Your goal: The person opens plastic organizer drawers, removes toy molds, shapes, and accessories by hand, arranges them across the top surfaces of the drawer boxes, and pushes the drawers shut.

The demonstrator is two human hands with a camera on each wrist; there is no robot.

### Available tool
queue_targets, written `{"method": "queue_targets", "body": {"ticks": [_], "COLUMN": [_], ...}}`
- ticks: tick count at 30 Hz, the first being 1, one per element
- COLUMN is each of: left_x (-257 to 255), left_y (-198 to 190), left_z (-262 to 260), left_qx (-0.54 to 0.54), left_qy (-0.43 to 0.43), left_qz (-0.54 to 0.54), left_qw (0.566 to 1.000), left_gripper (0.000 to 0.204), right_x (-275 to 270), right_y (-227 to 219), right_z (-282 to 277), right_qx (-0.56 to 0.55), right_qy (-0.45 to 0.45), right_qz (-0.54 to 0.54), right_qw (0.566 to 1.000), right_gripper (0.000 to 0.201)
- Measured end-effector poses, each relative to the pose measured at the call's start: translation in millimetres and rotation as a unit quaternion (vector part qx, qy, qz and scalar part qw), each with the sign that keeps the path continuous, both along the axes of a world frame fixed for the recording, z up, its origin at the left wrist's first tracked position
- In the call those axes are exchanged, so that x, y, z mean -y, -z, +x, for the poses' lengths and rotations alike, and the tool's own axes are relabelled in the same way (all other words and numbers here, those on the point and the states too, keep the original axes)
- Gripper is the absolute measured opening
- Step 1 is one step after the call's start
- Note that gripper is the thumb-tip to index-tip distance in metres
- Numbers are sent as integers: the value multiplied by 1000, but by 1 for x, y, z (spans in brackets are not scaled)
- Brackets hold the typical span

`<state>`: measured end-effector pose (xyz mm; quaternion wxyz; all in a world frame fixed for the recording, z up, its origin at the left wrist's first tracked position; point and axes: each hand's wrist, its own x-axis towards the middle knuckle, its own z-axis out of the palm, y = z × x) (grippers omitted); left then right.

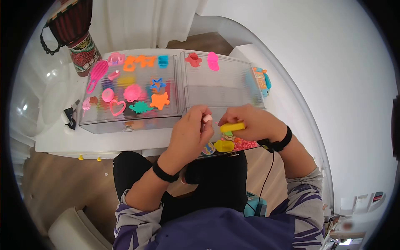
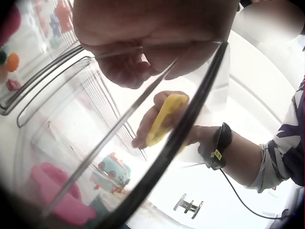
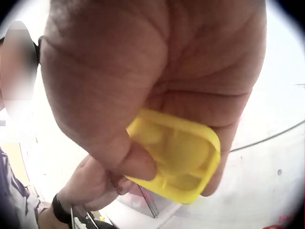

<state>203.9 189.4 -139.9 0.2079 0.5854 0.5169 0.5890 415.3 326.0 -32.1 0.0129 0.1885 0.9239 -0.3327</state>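
Bright, even daylight fills the room, washing the white tabletop (image 1: pixel 104 141) nearly shadowless. The head view bows strongly at its dark circular edges. Both wrist views are soft: the right hand (image 3: pixel 157 81) looms blurred, and glare streaks the clear box wall (image 2: pixel 95 143).

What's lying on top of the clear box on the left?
On the left clear box lie coloured plastic shapes: a pink heart, an orange star, a blue star and a pink brush. The ribbed lid blurs whatever is inside.
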Motion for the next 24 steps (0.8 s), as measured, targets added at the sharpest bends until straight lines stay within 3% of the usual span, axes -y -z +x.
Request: {"method": "queue_targets", "body": {"ticks": [3,4,6,9,13,16,19,22,24], "left_x": [3,4,3,4,3,4,4,4,4], "left_y": [-1,-1,-2,-2,-4,-4,-4,-5,-5], "left_z": [2,2,2,2,1,0,-1,1,1], "left_qx": [2,6,7,5,-15,-31,-44,-37,-27], "left_qy": [8,8,9,9,6,12,15,10,5], "left_qz": [-10,-11,-6,-8,-6,-5,-5,-11,-15], "left_qw": [1000,1000,1000,1000,1000,999,999,999,1000], "left_gripper": [24,23,23,23,22,21,21,22,22], "right_x": [-8,-18,-44,-70,-63,-68,-81,-91,-97], "right_y": [-18,-14,6,31,22,18,20,28,33], "right_z": [4,6,12,22,24,28,30,30,25], "right_qx": [-26,-27,-93,-109,-79,-152,-116,-75,-90], "right_qy": [131,136,183,145,148,167,196,144,169], "right_qz": [47,49,221,288,238,242,215,195,265], "right_qw": [990,989,953,940,957,943,950,967,945], "right_gripper": [17,17,25,33,41,47,41,27,16]}}
